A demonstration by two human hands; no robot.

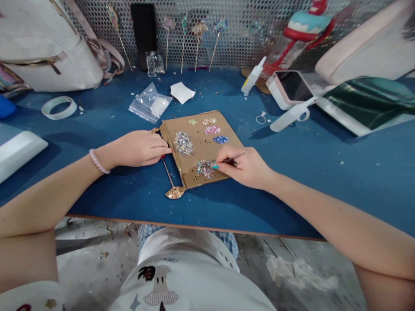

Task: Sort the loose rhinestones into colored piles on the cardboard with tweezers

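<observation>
A square of brown cardboard (204, 151) lies on the blue table, with small piles of sparkling bits on it. My left hand (139, 149) is closed at the cardboard's left edge. From under its fingers runs a thin gold hairpin (167, 172) with a fan-shaped end; the grip itself is partly hidden. My right hand (248, 166) pinches dark slim tweezers (234, 158) over the front of the cardboard. Its fingertips are at a multicoloured pile (205, 168). A silver pile (183, 143) and a blue pile (221, 139) lie farther back.
Behind the cardboard are a plastic bag (151, 103) and white paper scrap (182, 93). Tape (59, 108) lies left. White glue bottles (254, 77), a pink-framed device (292, 88) and a dark green pouch (369, 101) stand right. Decorated sticks (198, 43) lean against the mesh.
</observation>
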